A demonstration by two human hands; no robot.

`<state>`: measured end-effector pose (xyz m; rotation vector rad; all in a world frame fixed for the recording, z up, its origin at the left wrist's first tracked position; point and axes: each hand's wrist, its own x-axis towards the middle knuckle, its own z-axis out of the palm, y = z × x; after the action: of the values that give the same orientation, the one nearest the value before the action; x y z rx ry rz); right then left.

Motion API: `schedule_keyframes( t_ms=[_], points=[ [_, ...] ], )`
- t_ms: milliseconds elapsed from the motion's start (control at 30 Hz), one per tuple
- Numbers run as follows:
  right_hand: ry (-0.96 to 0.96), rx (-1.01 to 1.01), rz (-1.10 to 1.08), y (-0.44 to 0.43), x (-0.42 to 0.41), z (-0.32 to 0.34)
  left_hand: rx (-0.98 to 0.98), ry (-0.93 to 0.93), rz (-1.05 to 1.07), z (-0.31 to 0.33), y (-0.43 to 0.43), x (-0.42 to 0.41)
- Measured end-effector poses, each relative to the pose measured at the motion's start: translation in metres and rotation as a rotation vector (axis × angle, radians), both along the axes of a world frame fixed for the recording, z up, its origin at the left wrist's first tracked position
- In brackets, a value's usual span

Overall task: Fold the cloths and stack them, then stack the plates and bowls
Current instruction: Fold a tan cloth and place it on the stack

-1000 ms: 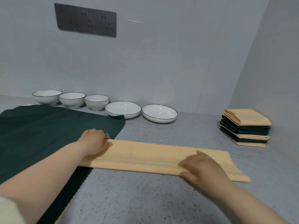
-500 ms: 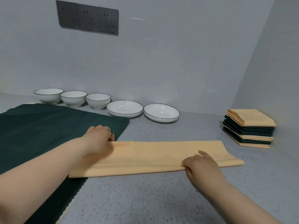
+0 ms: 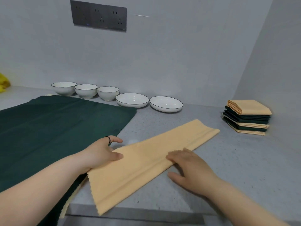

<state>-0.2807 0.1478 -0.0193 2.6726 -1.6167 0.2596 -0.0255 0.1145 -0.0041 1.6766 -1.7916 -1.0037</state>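
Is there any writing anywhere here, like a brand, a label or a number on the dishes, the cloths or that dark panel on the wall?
No text can be read anywhere.
Socket panel: only plug holes, no lettering visible.
Bowls and plates: plain white with a dark rim, no mark.
Yellow cloth, green cloth and the stack of folded cloths: no tag or print showing.

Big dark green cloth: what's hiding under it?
A pale yellow cloth edge peeks out beneath the flat dark green cloth at the front of the grey counter. The rest is covered.
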Motion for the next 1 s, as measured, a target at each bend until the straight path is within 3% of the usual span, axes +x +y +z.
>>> schedule_keyframes(
  t_ms=[133,267,433,533,633,733,833,933,1000],
  points=[
    [-0.065,0.081,0.078,0.039,0.031,-0.01,0.013,0.11,0.06,-0.002,0.024,0.004],
    [-0.041,-0.148,0.105,0.062,0.058,-0.033,-0.001,0.117,0.091,-0.006,0.05,0.0],
    [-0.243,-0.284,0.204,0.067,0.071,-0.043,0.04,0.104,0.039,-0.003,0.081,0.003],
    [-0.371,-0.253,0.228,0.07,0.055,-0.036,-0.028,-0.039,-0.068,-0.002,0.086,0.007],
    [-0.513,-0.19,0.203,0.075,0.034,-0.03,-0.147,-0.028,-0.145,0.0,0.073,0.003],
    [-0.644,0.033,0.121,0.079,0.017,-0.027,-0.256,0.038,-0.287,0.003,0.052,-0.019],
    [-0.707,0.058,0.093,0.083,0.005,-0.019,-0.325,-0.088,-0.46,0.0,0.032,-0.054],
    [-0.832,0.071,0.009,0.086,-0.001,-0.006,-0.298,-0.206,-0.498,-0.002,0.02,-0.074],
    [-0.953,0.054,-0.073,0.083,-0.006,0.003,-0.247,-0.183,-0.467,-0.001,0.016,-0.078]
  ],
)
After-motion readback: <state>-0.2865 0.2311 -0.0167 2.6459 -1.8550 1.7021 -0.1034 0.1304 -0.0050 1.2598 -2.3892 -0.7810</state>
